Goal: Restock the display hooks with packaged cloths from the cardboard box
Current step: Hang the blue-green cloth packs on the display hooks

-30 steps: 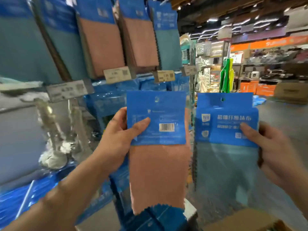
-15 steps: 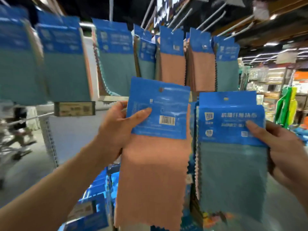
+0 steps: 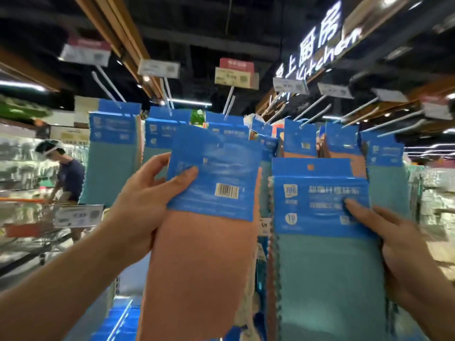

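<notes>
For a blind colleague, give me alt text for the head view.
The left hand holds a pink packaged cloth, barcode facing the camera; the right hand holds a teal packaged cloth beside it, below display hooks hung with similar packs.

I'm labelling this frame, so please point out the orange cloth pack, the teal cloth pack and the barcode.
orange cloth pack (image 3: pixel 202 254): head view, orange cloth below its header.
teal cloth pack (image 3: pixel 327 267): head view, teal cloth below its header.
barcode (image 3: pixel 227 190): head view, middle of its stripes.
</notes>
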The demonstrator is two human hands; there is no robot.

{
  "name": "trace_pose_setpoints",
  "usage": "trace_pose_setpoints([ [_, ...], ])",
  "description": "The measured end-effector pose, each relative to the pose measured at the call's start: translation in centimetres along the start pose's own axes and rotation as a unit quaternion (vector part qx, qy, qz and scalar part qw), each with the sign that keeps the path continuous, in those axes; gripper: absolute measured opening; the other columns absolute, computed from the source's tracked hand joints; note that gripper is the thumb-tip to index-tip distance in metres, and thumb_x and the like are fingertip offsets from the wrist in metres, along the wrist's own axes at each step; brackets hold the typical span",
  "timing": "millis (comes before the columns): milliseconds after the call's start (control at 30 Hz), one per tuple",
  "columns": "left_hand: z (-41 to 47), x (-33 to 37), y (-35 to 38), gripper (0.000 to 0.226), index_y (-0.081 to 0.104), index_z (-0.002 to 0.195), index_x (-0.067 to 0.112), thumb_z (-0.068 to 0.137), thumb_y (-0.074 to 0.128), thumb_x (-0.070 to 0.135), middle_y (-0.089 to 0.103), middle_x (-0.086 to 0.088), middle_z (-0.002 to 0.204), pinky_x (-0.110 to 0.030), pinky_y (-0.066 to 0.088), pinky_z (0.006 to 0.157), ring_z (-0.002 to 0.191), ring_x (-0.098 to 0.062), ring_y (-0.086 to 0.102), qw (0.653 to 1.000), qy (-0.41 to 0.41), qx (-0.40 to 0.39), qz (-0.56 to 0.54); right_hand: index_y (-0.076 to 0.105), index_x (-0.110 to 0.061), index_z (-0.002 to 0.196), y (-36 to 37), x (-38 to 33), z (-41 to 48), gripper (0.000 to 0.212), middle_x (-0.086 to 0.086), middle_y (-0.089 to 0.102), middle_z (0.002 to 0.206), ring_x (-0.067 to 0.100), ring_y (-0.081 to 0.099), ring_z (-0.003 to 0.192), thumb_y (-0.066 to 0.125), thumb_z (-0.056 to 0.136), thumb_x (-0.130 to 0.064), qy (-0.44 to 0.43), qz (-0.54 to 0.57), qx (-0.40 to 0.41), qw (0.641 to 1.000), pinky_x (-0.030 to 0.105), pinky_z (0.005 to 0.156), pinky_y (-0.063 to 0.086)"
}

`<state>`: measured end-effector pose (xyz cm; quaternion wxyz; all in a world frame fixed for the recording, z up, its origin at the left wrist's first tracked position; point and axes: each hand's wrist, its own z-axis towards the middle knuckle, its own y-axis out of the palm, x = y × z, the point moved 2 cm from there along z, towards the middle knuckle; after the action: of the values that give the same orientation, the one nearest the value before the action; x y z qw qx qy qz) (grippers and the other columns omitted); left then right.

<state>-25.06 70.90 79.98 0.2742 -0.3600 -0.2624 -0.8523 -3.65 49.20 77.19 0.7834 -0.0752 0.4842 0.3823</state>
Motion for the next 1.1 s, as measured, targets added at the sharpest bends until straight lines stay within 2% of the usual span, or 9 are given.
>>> trace_pose_setpoints([
  [133, 0.8, 1.4, -1.4, 0.032, 0.068, 0.118, 0.027, 0.087, 0.066, 0.021, 0.079, -0.002, 0.101, -0.040, 0.064, 0.068, 0.086, -0.024, 0.077, 1.000, 0.020, 0.007, 0.016, 0.081, -0.021, 0.072, 2.6, 0.1, 1.4, 0.016, 0.009, 0.078, 0.081, 0.022, 0.074, 0.060, 0.066, 0.074, -0.023, -0.007, 0.022, -0.035, 0.999, 0.033, 0.045, 0.057],
  [333, 2.5, 3.0, -3.3, 0.022, 0.067, 0.111, 0.036, 0.093, 0.063, 0.024, 0.079, 0.004, 0.091, -0.028, 0.058, 0.049, 0.071, -0.016, 0.076, 0.997, 0.056, 0.047, 0.035, 0.077, -0.014, 0.091, 6.4, -0.6, 5.3, 0.016, 0.012, 0.078, 0.095, 0.026, 0.076, 0.073, 0.068, 0.083, -0.024, -0.021, 0.036, -0.052, 0.998, 0.035, 0.053, 0.059],
  [467, 3.9, 3.9, -4.3, 0.018, 0.069, 0.108, 0.036, 0.092, 0.065, 0.028, 0.080, 0.003, 0.091, -0.028, 0.059, 0.050, 0.072, -0.016, 0.076, 0.993, 0.077, 0.074, 0.058, 0.069, -0.011, 0.101, 9.7, -2.5, 8.4, 0.014, -0.002, 0.076, 0.082, -0.003, 0.067, 0.057, 0.059, 0.098, -0.020, -0.062, 0.006, -0.049, 0.997, 0.016, 0.050, 0.053],
  [533, 4.5, 4.3, -4.7, 0.017, 0.070, 0.107, 0.034, 0.092, 0.066, 0.030, 0.080, 0.002, 0.090, -0.027, 0.059, 0.050, 0.070, -0.015, 0.076, 0.991, 0.081, 0.086, 0.065, 0.071, -0.010, 0.106, 11.5, -2.7, 10.6, 0.024, 0.010, 0.077, 0.095, 0.014, 0.074, 0.068, 0.065, 0.094, -0.030, -0.049, 0.000, -0.060, 0.997, 0.027, 0.054, 0.058],
  [600, 4.8, 4.7, -4.9, 0.012, 0.071, 0.103, 0.034, 0.092, 0.066, 0.031, 0.079, 0.004, 0.084, -0.025, 0.056, 0.045, 0.063, -0.013, 0.075, 0.990, 0.078, 0.093, 0.066, 0.072, -0.007, 0.105, 13.1, -2.8, 12.5, 0.029, 0.013, 0.077, 0.093, 0.026, 0.075, 0.072, 0.070, 0.090, -0.033, -0.039, 0.003, -0.053, 0.998, 0.033, 0.056, 0.058],
  [733, 5.4, 5.7, -5.1, 0.007, 0.071, 0.096, 0.034, 0.090, 0.067, 0.035, 0.079, 0.006, 0.081, -0.027, 0.056, 0.044, 0.061, -0.013, 0.074, 0.989, 0.082, 0.095, 0.078, 0.071, -0.007, 0.091, 15.1, -2.9, 15.1, 0.019, 0.006, 0.075, 0.073, 0.019, 0.071, 0.056, 0.070, 0.091, -0.026, -0.054, 0.003, -0.037, 0.998, 0.026, 0.049, 0.054],
  [833, 6.0, 6.5, -5.6, 0.002, 0.071, 0.087, 0.040, 0.088, 0.069, 0.040, 0.078, 0.010, 0.079, -0.028, 0.058, 0.046, 0.061, -0.012, 0.074, 0.985, 0.094, 0.109, 0.100, 0.072, -0.002, 0.097, 15.6, -2.4, 16.0, 0.023, 0.008, 0.076, 0.076, 0.020, 0.071, 0.059, 0.070, 0.092, -0.024, -0.059, 0.009, -0.032, 0.998, 0.029, 0.052, 0.056],
  [967, 6.5, 7.3, -5.8, 0.002, 0.071, 0.089, 0.042, 0.087, 0.070, 0.042, 0.078, 0.008, 0.080, -0.027, 0.057, 0.045, 0.062, -0.013, 0.074, 0.984, 0.096, 0.103, 0.110, 0.070, 0.001, 0.101, 15.5, -2.6, 16.8, 0.026, 0.003, 0.074, 0.067, 0.016, 0.070, 0.054, 0.068, 0.093, -0.024, -0.063, 0.009, -0.027, 0.998, 0.024, 0.047, 0.053],
  [1100, 6.5, 7.7, -5.9, 0.007, 0.069, 0.093, 0.043, 0.087, 0.068, 0.044, 0.078, 0.009, 0.079, -0.026, 0.055, 0.043, 0.060, -0.012, 0.074, 0.982, 0.101, 0.100, 0.121, 0.068, 0.006, 0.112, 15.8, -2.7, 17.7, 0.037, 0.008, 0.076, 0.076, 0.021, 0.072, 0.060, 0.069, 0.093, -0.025, -0.050, 0.002, -0.027, 0.998, 0.029, 0.051, 0.056],
])
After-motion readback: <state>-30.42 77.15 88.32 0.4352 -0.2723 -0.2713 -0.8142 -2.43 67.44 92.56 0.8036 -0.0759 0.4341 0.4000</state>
